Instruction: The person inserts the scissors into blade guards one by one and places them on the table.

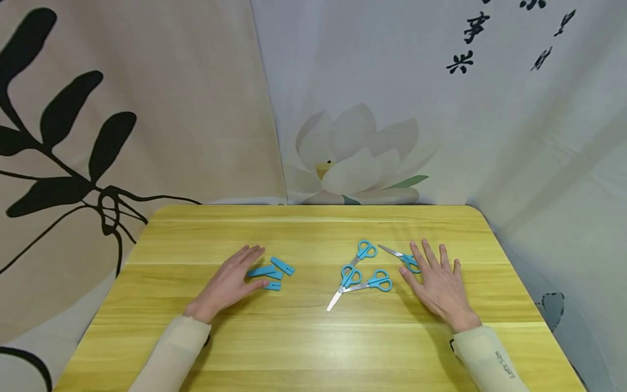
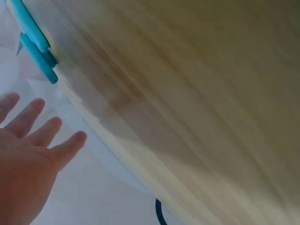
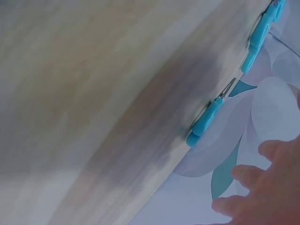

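Note:
In the head view, my left hand [image 1: 227, 283] spreads its fingers beside several flat blue oblong pieces [image 1: 282, 265], some with a notch at one end. Its thumb overlaps one piece from this angle, but nothing is gripped. The left wrist view has the fingers of the left hand [image 2: 28, 154] apart in the air, past blue pieces [image 2: 35, 37] on the table. My right hand [image 1: 441, 286] is spread flat near a pair of scissors [image 1: 392, 251] with light blue handles, partly covering its handle. Several such scissors [image 1: 351, 276] lie left of it, some overlapping, bare blades showing.
The wooden table [image 1: 303, 348] has yellow grain and rounded back corners. Behind it hangs a pale curtain [image 1: 206, 98] printed with dark leaves, a lotus and black characters. Bare wood lies between the blue pieces and the scissors.

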The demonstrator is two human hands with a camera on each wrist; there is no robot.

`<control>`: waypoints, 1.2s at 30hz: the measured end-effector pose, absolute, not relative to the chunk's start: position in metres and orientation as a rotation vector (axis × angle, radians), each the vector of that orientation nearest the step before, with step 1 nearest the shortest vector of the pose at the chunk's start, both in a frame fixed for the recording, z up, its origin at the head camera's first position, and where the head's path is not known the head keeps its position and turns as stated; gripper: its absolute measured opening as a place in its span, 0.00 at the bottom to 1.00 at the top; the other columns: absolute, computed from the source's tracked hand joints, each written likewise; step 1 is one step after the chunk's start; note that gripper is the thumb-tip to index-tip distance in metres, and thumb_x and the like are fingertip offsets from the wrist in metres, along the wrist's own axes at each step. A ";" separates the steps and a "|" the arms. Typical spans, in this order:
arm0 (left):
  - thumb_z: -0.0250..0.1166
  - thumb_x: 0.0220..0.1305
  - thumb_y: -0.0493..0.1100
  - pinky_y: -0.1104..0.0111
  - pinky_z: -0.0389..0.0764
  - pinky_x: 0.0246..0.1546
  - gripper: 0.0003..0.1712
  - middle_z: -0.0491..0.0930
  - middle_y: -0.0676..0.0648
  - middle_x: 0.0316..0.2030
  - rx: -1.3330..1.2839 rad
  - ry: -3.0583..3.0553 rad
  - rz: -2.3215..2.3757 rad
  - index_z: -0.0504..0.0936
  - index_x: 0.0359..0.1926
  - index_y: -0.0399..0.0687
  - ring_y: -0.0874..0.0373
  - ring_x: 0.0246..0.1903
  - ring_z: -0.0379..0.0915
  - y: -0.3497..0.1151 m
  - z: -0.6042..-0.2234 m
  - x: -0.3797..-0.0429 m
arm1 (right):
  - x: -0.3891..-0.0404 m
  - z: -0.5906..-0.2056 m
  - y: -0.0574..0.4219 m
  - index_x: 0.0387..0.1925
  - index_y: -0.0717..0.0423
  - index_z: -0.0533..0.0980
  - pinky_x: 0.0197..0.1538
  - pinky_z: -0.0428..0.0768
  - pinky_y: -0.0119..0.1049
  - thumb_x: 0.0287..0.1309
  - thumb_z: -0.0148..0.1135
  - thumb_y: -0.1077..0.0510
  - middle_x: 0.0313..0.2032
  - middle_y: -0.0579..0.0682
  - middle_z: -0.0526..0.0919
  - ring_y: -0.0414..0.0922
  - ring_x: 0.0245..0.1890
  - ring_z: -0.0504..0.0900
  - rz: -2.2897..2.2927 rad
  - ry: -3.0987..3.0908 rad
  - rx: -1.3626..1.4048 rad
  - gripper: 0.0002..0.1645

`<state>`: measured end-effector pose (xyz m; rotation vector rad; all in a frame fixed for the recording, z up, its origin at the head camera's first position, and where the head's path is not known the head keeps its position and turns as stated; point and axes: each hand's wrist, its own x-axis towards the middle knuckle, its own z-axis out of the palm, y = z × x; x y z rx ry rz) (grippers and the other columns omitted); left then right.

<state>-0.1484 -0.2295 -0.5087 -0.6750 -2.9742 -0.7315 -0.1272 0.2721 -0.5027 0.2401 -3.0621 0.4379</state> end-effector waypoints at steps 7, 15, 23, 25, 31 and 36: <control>0.74 0.63 0.59 0.37 0.64 0.68 0.46 0.67 0.37 0.73 -0.673 -2.982 -0.767 0.69 0.75 0.42 0.34 0.73 0.57 -0.227 -0.510 -0.157 | -0.128 -0.504 0.274 0.83 0.48 0.51 0.68 0.45 0.80 0.75 0.42 0.28 0.80 0.62 0.50 0.74 0.77 0.44 0.441 -3.069 0.264 0.47; 0.74 0.63 0.60 0.37 0.64 0.68 0.47 0.66 0.36 0.73 -0.667 -2.982 -0.758 0.69 0.74 0.41 0.33 0.73 0.57 -0.230 -0.508 -0.156 | -0.148 -0.512 0.281 0.81 0.54 0.54 0.67 0.51 0.79 0.74 0.45 0.27 0.79 0.63 0.55 0.73 0.76 0.49 0.496 -3.121 0.321 0.50; 0.74 0.62 0.62 0.34 0.62 0.68 0.49 0.64 0.35 0.74 -0.668 -2.970 -0.684 0.69 0.75 0.40 0.32 0.74 0.56 -0.232 -0.510 -0.154 | -0.169 -0.513 0.282 0.75 0.64 0.65 0.69 0.62 0.71 0.74 0.55 0.33 0.74 0.67 0.63 0.71 0.73 0.59 0.546 -3.164 0.371 0.46; 0.75 0.62 0.61 0.32 0.60 0.68 0.50 0.63 0.35 0.75 -0.666 -2.971 -0.669 0.68 0.75 0.40 0.32 0.74 0.54 -0.233 -0.510 -0.153 | -0.173 -0.512 0.281 0.71 0.66 0.69 0.68 0.66 0.69 0.73 0.60 0.38 0.72 0.68 0.67 0.70 0.71 0.63 0.546 -3.158 0.389 0.42; 0.75 0.61 0.61 0.31 0.59 0.68 0.50 0.62 0.36 0.76 -0.664 -2.978 -0.650 0.68 0.75 0.41 0.33 0.75 0.52 -0.235 -0.510 -0.153 | -0.177 -0.509 0.280 0.55 0.67 0.81 0.59 0.76 0.64 0.67 0.70 0.54 0.58 0.67 0.79 0.66 0.57 0.78 0.553 -3.076 0.426 0.23; 0.75 0.61 0.61 0.31 0.59 0.67 0.50 0.62 0.35 0.75 -0.678 -2.969 -0.628 0.68 0.75 0.41 0.32 0.75 0.53 -0.235 -0.510 -0.154 | -0.178 -0.509 0.281 0.47 0.66 0.83 0.52 0.81 0.59 0.65 0.71 0.59 0.49 0.61 0.81 0.60 0.47 0.82 0.592 -3.048 0.414 0.14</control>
